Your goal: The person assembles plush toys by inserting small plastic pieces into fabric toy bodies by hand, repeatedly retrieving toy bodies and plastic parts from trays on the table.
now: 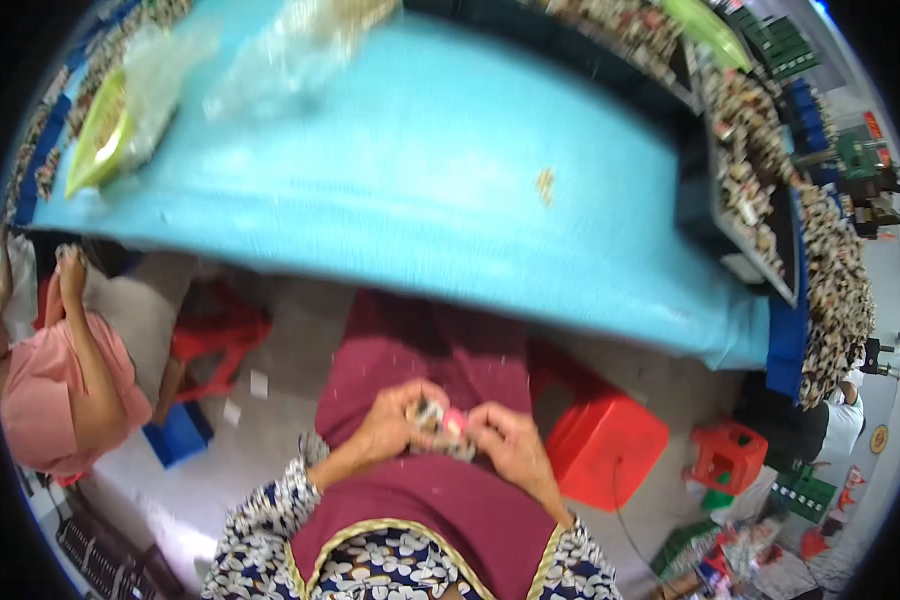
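Note:
Over the lap of my dark red apron (410, 490), both hands are close together. My left hand (395, 420) is closed, its fingers pinching a small mottled beige-and-grey piece (428, 415). Right beside it is a small bright pink piece with a pale middle (455, 423), at the fingertips of my right hand (510, 440), which is closed on it. The two pieces touch or overlap; whether they are joined I cannot tell. Blur hides their exact kind.
A blue-covered table (390, 200) stretches ahead, with a few small tan bits (545, 186) on it. Black trays heaped with small mottled pieces (750, 190) line its right side. Plastic bags (280, 65) and a green basket (102, 130) lie left. A red stool (610, 450) stands right; a co-worker (70, 400) sits left.

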A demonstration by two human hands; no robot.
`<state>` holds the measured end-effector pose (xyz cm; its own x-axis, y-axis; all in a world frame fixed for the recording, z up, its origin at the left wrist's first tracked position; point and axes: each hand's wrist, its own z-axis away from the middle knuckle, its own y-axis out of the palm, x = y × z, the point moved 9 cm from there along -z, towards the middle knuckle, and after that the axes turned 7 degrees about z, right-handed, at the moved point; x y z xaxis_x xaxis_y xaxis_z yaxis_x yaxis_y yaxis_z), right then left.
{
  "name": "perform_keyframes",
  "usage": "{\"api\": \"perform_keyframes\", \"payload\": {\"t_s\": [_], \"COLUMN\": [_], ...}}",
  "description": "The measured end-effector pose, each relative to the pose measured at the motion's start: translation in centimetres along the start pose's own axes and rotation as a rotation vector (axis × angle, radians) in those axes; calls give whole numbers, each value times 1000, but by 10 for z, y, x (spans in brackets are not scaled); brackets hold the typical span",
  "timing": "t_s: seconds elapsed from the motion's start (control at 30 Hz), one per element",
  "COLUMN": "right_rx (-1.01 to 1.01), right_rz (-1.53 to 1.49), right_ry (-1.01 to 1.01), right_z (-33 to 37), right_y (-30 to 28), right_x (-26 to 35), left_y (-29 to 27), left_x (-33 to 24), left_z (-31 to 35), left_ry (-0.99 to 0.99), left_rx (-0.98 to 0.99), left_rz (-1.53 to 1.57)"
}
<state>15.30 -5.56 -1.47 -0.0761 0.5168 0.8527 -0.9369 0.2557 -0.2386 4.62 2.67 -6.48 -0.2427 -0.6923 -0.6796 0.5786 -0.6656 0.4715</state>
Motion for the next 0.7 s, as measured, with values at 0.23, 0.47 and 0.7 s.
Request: {"api": "perform_keyframes", "payload": {"t_s": [0.23,0.47,0.7], "right_rx": [78,1,-37], "right_rz": [-627,-595,-458], "right_ry": [-31,167,92], "right_z": [-6,-10,-13], "right_y": [7,11,-8], "right_x": [-10,-100,-50], "left_y": [2,37,27], "left_x": [-61,-321,-470], "left_z": [21,-1,-73], "left_ry": [118,541,892], "left_rx": [-4,39,-360], "left_rz": [269,-258,-387]}}
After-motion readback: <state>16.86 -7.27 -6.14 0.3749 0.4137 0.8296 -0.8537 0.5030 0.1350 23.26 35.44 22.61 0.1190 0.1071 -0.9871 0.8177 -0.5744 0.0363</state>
